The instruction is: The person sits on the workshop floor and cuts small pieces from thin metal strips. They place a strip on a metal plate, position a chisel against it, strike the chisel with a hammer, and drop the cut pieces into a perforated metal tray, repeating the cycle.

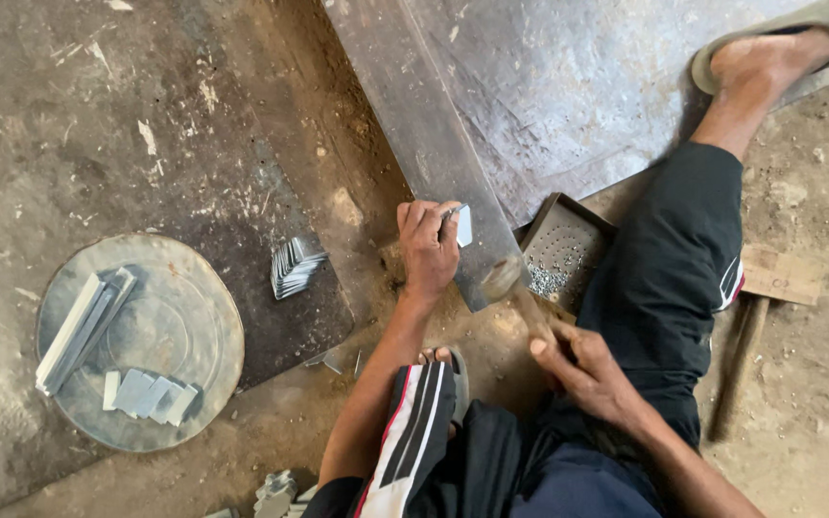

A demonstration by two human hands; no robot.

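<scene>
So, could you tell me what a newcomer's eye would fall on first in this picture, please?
Probably the two hands at centre: the left hand pins a small metal piece on a long steel bar, while the right hand holds a blurred hammer over it. Next, the round metal plate with flat strips at left, and the tray of small rivets beside the bar.
</scene>
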